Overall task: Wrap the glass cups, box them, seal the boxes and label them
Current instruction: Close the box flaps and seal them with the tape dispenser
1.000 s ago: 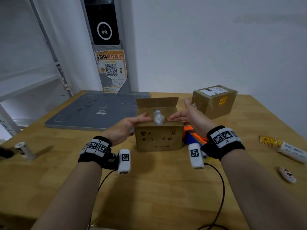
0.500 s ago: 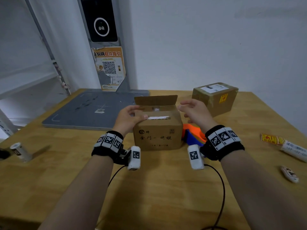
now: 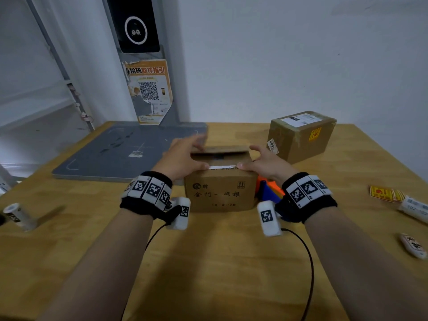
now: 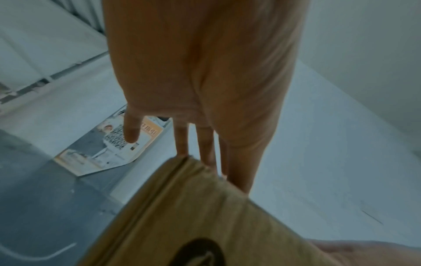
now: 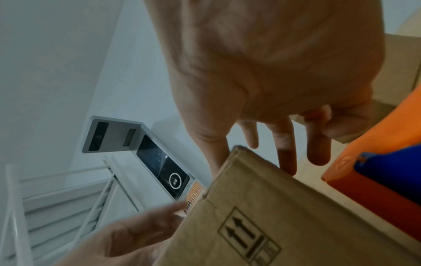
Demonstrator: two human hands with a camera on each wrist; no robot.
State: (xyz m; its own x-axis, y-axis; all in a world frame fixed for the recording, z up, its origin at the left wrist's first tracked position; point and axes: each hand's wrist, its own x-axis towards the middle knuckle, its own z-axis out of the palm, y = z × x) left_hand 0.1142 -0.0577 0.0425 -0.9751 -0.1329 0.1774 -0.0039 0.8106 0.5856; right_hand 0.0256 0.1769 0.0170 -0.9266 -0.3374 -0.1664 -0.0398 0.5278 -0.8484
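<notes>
Small cardboard box (image 3: 221,193) sits mid-counter (image 3: 208,262), right in front of the person, long axis running L–R. Both hands on its top: left hand (image 3: 183,158) at the left end, right hand (image 3: 264,164) at the right end, equally near. Fingers (image 4: 182,140) of both are straight, pressing flaps down, not curled round anything; thumbs meet the near flap by a white strip (image 3: 222,167). Far flap (image 3: 220,149) is not yet flat, dark gap under it, so box isn't closed. Cup inside not visible now.

Key relation: far flap lies just beyond the fingertips, hinge parallel to box's long axis, so prob. next is pulling it toward the body w/ both hands. Orange-blue tape tool (image 3: 269,191) touches box's right side, nearer right hand. Sealed, labelled box (image 3: 301,135) stands back right, well apart.
</notes>
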